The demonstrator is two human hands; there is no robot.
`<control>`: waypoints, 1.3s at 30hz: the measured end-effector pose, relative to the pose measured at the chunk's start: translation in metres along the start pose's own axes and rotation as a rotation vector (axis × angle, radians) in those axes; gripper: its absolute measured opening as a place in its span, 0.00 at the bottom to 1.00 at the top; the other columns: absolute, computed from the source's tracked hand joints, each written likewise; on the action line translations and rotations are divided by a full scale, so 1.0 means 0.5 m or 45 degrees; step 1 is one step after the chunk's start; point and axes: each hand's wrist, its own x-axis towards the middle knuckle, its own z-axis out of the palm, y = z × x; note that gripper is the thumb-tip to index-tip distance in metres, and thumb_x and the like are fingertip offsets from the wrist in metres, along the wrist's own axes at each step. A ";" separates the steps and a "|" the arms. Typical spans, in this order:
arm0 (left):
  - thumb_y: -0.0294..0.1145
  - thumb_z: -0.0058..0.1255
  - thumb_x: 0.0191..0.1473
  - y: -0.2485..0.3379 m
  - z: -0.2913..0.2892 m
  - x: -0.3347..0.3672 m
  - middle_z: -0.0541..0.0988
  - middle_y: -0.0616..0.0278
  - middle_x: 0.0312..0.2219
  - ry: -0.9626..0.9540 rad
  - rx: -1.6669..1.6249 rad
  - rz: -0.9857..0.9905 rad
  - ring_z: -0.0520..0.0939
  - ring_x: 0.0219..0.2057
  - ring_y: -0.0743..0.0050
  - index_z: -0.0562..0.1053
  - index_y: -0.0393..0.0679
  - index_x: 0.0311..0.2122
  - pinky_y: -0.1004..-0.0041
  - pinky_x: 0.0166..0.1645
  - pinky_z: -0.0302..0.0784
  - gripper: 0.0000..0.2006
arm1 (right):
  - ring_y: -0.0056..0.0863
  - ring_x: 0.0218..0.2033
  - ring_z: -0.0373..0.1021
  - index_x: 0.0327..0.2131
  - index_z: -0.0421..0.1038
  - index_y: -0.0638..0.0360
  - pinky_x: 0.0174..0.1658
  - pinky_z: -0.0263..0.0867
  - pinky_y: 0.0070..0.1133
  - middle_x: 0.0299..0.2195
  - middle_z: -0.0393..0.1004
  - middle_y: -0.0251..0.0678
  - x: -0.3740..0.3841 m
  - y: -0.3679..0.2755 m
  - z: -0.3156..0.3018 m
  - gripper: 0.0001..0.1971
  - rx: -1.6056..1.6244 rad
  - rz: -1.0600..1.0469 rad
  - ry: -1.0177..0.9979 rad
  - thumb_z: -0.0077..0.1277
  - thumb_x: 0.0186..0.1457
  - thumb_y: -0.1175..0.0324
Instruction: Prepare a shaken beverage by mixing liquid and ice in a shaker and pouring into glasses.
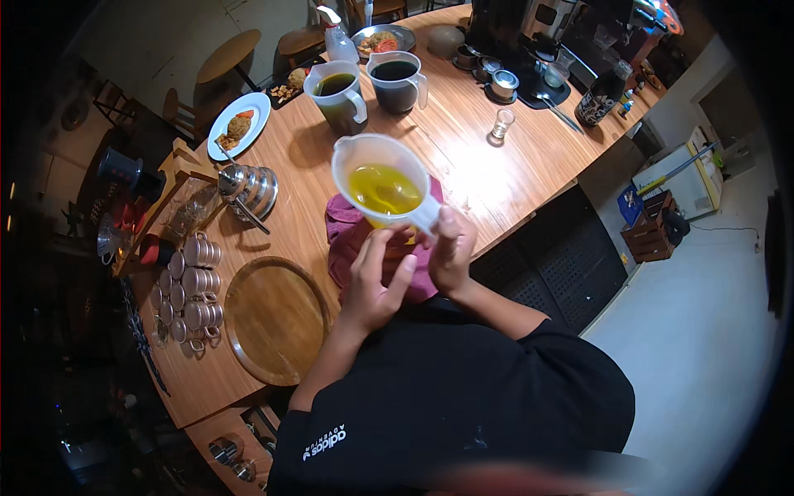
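Note:
A translucent plastic measuring jug [343,165] holds clear yellow-green liquid and is lifted over the near edge of the table, somewhat tilted. My right hand [452,252] is wrapped round its handle. Beneath the jug, my left hand [376,277] has its fingertips by the lower side and its thumb spread apart; whether they bear any weight is hard to tell. A crumpled maroon cloth [341,227] lies below the jug, partly hidden by it. Farther back stand two similar jugs, one with dark green liquid [335,85] and one with nearly black liquid [394,74].
On the left are a round wooden tray [277,321], stacked metal cups [200,281], a ridged steel kettle [252,192] and a white plate of food [263,107]. A small glass [502,124], metal drip filters [503,84] and a dark bottle [602,95] stand toward the right.

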 end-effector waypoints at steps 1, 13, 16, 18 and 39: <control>0.30 0.48 0.64 -0.001 0.001 -0.008 0.80 0.47 0.44 0.036 -0.163 -0.132 0.83 0.47 0.56 0.71 0.32 0.54 0.65 0.53 0.77 0.16 | 0.20 0.21 0.65 0.22 0.65 0.62 0.25 0.60 0.20 0.19 0.67 0.32 -0.010 0.012 0.003 0.29 0.059 0.055 -0.049 0.36 0.71 0.47; 0.33 0.49 0.63 -0.020 -0.019 -0.045 0.78 0.45 0.41 0.243 0.126 0.010 0.81 0.42 0.52 0.75 0.29 0.46 0.64 0.48 0.75 0.16 | 0.30 0.26 0.62 0.35 0.65 0.62 0.30 0.60 0.28 0.27 0.62 0.38 -0.068 0.029 0.028 0.19 0.027 -0.073 -0.445 0.37 0.72 0.56; 0.35 0.54 0.61 -0.021 -0.014 -0.065 0.76 0.53 0.41 0.340 -0.023 -0.114 0.79 0.42 0.63 0.75 0.31 0.46 0.68 0.48 0.74 0.16 | 0.44 0.33 0.62 0.41 0.64 0.63 0.39 0.61 0.32 0.33 0.61 0.45 -0.077 0.026 0.024 0.13 0.008 -0.135 -0.652 0.39 0.71 0.62; 0.34 0.54 0.62 -0.033 -0.009 -0.077 0.74 0.58 0.40 0.352 -0.057 -0.118 0.78 0.42 0.70 0.74 0.31 0.46 0.71 0.46 0.74 0.15 | 0.46 0.35 0.63 0.42 0.64 0.63 0.41 0.61 0.33 0.34 0.62 0.46 -0.076 0.024 0.019 0.12 0.006 -0.132 -0.701 0.39 0.71 0.62; 0.38 0.37 0.72 -0.047 0.056 -0.080 0.78 0.55 0.39 0.372 -0.712 -0.164 0.78 0.44 0.67 0.67 0.34 0.47 0.67 0.56 0.71 0.15 | 0.46 0.53 0.73 0.59 0.64 0.71 0.55 0.69 0.33 0.53 0.72 0.57 0.414 0.306 -0.325 0.40 -0.968 -0.183 0.364 0.70 0.47 0.58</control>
